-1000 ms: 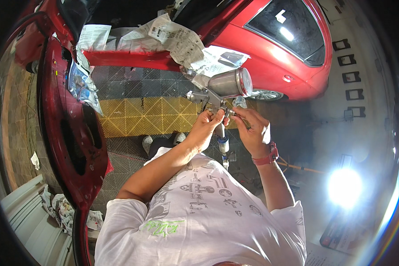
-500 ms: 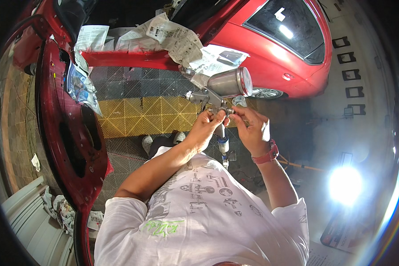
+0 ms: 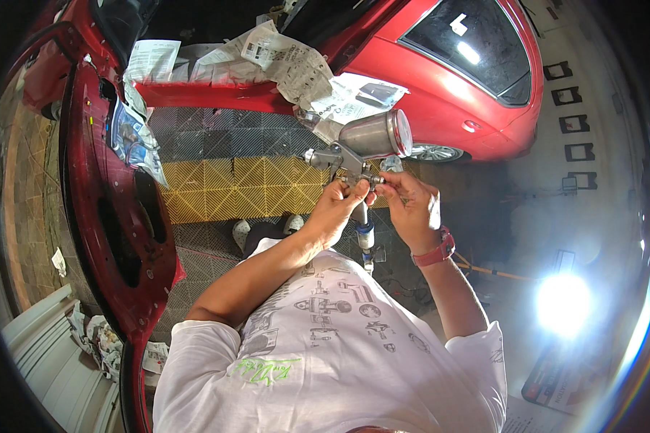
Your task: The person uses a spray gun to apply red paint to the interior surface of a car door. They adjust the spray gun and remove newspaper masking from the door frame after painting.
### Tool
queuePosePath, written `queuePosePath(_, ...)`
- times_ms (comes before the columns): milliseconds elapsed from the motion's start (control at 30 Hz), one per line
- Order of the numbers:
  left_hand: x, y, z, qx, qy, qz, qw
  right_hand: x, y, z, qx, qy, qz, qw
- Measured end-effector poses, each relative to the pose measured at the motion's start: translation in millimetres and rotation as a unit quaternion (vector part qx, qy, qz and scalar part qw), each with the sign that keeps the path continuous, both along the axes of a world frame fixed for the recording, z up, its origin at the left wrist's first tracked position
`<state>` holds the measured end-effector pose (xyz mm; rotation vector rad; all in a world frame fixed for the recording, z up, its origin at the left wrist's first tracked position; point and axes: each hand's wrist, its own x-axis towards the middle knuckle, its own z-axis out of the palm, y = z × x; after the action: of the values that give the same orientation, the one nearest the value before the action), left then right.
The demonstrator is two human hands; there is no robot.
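A metal paint spray gun (image 3: 350, 163) is held up in front of my chest, its nozzle toward the left. On its top sits a silver cup (image 3: 374, 135), tilted over to the right. My left hand (image 3: 334, 211) is closed round the handle, thumb along the gun's back. With thumb and fingers my right hand (image 3: 412, 211) pinches a small knob (image 3: 378, 180) at the rear of the gun. Below the handle hangs a blue and silver fitting (image 3: 365, 237). A red watch (image 3: 436, 249) is on my right wrist.
Ahead stands a red car (image 3: 477, 123), its sill covered with newspaper (image 3: 289, 65). An open red door (image 3: 115, 195) reaches down the left side. A bright lamp (image 3: 563, 304) shines at right, near an orange hose (image 3: 495, 272). Yellow and dark tiles (image 3: 245, 184) cover the floor.
The view has shifted very slightly. Both hands keep their places on the spray gun, with the right fingers still at the rear knob.
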<state>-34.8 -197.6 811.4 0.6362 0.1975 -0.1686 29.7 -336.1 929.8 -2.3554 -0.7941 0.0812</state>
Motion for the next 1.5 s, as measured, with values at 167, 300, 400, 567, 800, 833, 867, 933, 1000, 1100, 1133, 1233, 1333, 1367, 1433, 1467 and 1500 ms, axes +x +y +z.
queuePosePath(167,0,1,2,0.008,0.008,-0.002,1.000,-3,-2,-9,0.025,0.010,-0.019,0.999)
queuePosePath(300,1,-1,0,0.012,0.002,0.009,1.000,-2,-5,-13,0.033,0.012,-0.021,0.999)
queuePosePath(400,2,-3,-2,0.016,0.000,0.009,1.000,-1,-5,-13,0.034,0.018,-0.028,0.999)
queuePosePath(567,2,-3,-4,0.017,0.002,0.011,1.000,-3,3,-2,0.016,0.025,-0.031,0.999)
queuePosePath(800,1,-3,0,0.014,0.002,0.018,1.000,1,-2,-9,0.016,0.033,-0.026,0.999)
queuePosePath(833,1,-2,-1,0.017,-0.005,0.018,1.000,2,-3,-11,0.013,0.031,-0.026,0.999)
queuePosePath(867,1,-2,-1,0.020,-0.012,0.018,1.000,2,-3,-11,0.017,0.036,-0.027,0.999)
queuePosePath(933,1,-1,-1,0.022,-0.005,0.018,1.000,2,-2,-11,0.024,0.048,-0.029,0.998)
queuePosePath(1000,1,-1,-1,0.024,0.002,0.017,1.000,2,0,-8,0.014,0.048,-0.028,0.998)
queuePosePath(1100,1,0,1,0.025,0.003,0.015,1.000,2,2,-6,0.026,0.061,-0.027,0.997)
queuePosePath(1133,1,0,1,0.025,-0.001,0.015,1.000,1,3,-6,0.034,0.067,-0.026,0.997)
queuePosePath(1233,2,1,0,0.029,-0.005,0.016,0.999,2,4,-5,0.035,0.079,-0.024,0.996)
queuePosePath(1333,2,0,0,0.026,-0.002,0.017,0.999,1,8,1,0.020,0.085,-0.023,0.996)
queuePosePath(1367,3,0,0,0.025,-0.001,0.017,1.000,1,7,-1,0.029,0.097,-0.027,0.995)
queuePosePath(1433,3,1,-3,0.038,-0.006,0.006,0.999,3,5,-6,0.047,0.121,-0.035,0.991)
queuePosePath(1467,3,2,-5,0.044,-0.008,0.000,0.999,4,5,-6,0.036,0.119,-0.035,0.992)
queuePosePath(1500,4,2,-6,0.042,-0.011,0.001,0.999,5,5,-6,0.025,0.117,-0.035,0.992)
